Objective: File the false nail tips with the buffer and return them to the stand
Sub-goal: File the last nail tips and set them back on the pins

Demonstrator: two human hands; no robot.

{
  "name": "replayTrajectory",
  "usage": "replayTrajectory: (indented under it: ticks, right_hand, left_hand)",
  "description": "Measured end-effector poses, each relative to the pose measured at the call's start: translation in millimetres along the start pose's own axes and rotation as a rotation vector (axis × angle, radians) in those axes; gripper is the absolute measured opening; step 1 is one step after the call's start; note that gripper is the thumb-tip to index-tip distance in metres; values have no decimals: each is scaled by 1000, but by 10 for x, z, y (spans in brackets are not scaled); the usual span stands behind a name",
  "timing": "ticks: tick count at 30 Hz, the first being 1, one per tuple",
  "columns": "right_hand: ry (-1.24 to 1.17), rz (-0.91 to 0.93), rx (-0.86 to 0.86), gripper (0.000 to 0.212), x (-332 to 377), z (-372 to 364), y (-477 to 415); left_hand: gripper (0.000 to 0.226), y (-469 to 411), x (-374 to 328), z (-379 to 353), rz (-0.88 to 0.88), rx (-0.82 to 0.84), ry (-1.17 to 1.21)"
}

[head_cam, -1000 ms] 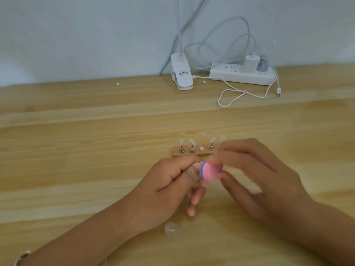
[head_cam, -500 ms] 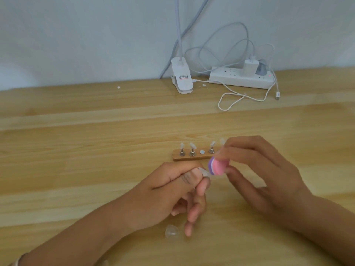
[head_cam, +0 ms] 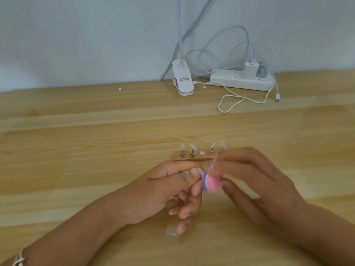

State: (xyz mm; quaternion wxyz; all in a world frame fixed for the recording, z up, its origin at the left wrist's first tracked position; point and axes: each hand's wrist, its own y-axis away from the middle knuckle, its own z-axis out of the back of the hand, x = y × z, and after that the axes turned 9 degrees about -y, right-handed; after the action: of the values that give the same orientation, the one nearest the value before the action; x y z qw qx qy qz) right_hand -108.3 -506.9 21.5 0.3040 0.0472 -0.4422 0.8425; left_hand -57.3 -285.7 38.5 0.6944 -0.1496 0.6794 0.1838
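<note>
Tabletop (head_cam: 76,160) in wood, nail stand (head_cam: 186,158), grey wall (head_cam: 76,35)

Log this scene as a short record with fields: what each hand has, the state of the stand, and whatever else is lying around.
Left hand: pinches a false nail tip between thumb and forefinger
Right hand: holds the pink and purple buffer at that tip; contact blurred
Stand: wooden, four tips on pegs, middle spot bare
Elsewhere: small clear object near the left fingers; clip lamp and power strip by the wall
</note>
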Motion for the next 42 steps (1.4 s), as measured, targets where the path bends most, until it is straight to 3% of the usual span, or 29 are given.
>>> replayTrajectory:
  ticks: [3,7,11,16,21,25,29,33,38,42]
  right_hand:
    - [15,-56,-62,27,-34,31,-32]
    - [53,22,14,26,56,-38,9]
    - [88,-94,-71,23,-11,44,-35]
    - [41,-13,3,27,123,-60,13]
    - [25,-153,-61,24,60,5,-27]
    - [-2,-76,-31,26,126,-59,-14]
    - [39,-168,-64,25,35,30,-28]
    - [41,-76,-1,25,114,-61,-12]
    - [75,-170,-41,26,28,15,-39]
    - [80,-64,24,25,88,-61,-11]
  left_hand:
    - [30,-21,-20,-56,19,-59,-93]
    - [37,-29,5,-74,21,-84,-121]
    - [26,-32,-6,-91,1,-153,-144]
    - [24,-30,11,-87,-61,-209,-204]
    - [21,-45,29,-78,-55,-278,-211]
    - [14,-41,40,-82,-62,-302,-232]
    - [16,-46,55,-82,-43,-336,-206]
    - [15,-39,64,-76,-28,-345,-255]
    - [16,-34,76,-79,-21,-367,-245]
    - [16,-30,79,-80,-35,-360,-282]
